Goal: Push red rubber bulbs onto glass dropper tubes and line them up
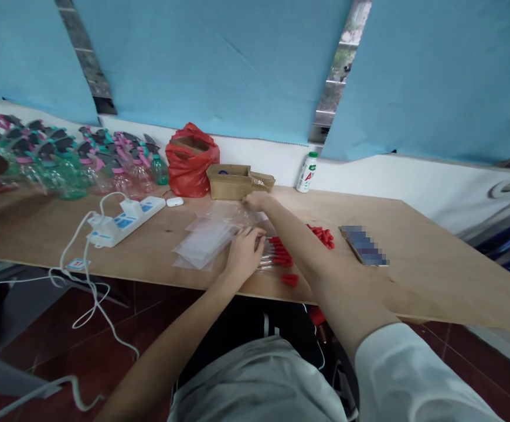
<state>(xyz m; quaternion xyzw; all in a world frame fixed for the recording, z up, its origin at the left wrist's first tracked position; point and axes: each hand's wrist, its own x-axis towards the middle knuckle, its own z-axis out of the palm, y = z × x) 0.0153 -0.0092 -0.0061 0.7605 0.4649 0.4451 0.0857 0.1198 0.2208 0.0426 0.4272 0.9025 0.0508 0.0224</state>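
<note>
My left hand (244, 253) rests low over the table, its fingers bent together beside the shiny thin shafts of several red-handled tools (282, 253). What lies under those fingers is hidden. Left of it are flat clear plastic bags (204, 241), overlapping in a loose pile. My right hand (257, 201) reaches across to the front of an open cardboard box (229, 186). Its fingers are closed and point down near the far end of the bags; I cannot make out what they hold. A heap of small red pieces (322, 236) shows beyond my right forearm.
A phone (364, 246) lies to the right, and a white bottle (306, 172) stands by the wall. A red plastic bag (190, 167) sits beside the box. At left are a power strip (127, 223) with trailing cables, an earbud case (174, 202) and many spray bottles (68, 176).
</note>
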